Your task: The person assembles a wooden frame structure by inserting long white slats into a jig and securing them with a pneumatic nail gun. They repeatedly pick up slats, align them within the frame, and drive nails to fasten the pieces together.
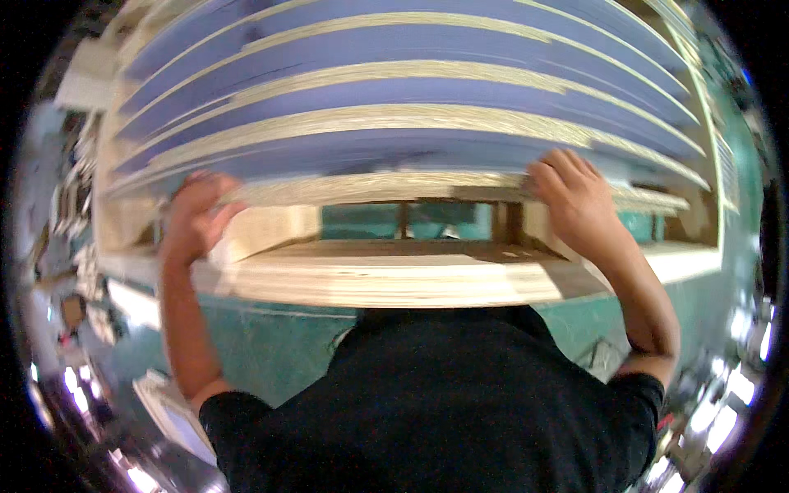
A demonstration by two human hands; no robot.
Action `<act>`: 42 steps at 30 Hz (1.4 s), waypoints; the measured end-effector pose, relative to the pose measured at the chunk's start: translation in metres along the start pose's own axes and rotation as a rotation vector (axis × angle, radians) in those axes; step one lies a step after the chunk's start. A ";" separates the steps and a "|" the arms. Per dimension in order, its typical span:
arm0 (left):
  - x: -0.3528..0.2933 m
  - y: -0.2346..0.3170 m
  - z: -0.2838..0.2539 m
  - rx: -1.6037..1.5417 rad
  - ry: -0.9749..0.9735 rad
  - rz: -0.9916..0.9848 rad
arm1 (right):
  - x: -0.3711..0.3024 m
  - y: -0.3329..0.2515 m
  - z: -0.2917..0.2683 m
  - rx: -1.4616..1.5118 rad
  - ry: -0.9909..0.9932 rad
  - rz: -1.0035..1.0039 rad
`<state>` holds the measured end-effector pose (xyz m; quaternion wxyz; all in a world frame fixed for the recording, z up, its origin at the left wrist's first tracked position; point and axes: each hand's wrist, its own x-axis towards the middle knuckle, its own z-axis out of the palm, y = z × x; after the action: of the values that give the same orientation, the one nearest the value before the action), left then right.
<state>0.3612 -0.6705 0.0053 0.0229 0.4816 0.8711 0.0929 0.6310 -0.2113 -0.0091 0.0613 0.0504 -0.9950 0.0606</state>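
Note:
A row of long wooden boards with blue-grey faces and pale edges stands in a wooden frame. The nearest board (386, 189) runs across in front of me, its pale edge smeared by motion. Near its left end my left hand (197, 218) grips it, thumb on the near side and the fingers blurred. My right hand (575, 193) curls its fingers over the same board farther right; its fingertips are partly hidden. Below the board lies the frame's thick layered front rail (394, 279), apart from both hands.
Further boards (386, 74) stand behind, with narrow gaps between them. Side walls (711, 164) of the frame rise at both ends. Green floor (271, 345) shows below the rail. A pale framed panel (177, 419) lies at lower left, and blurred wood pieces (82, 189) lie farther left.

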 end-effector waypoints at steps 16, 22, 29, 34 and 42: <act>-0.003 0.013 0.001 0.030 -0.181 -0.215 | 0.002 -0.029 -0.004 0.125 -0.096 0.042; -0.004 0.020 0.000 0.099 -0.203 -0.248 | 0.016 -0.042 -0.001 0.193 -0.069 -0.075; 0.005 0.024 0.011 0.160 -0.141 -0.167 | 0.013 -0.032 0.009 0.074 -0.236 -0.030; -0.001 0.022 0.022 0.104 -0.027 -0.168 | 0.026 -0.042 0.017 0.143 -0.177 -0.049; 0.032 0.007 -0.014 -0.041 -0.114 -0.092 | 0.015 0.027 -0.033 -0.069 0.127 -0.022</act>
<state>0.3481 -0.6418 0.0223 0.0864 0.4448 0.8877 0.0820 0.6168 -0.1814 0.0220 0.1265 0.0552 -0.9900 0.0285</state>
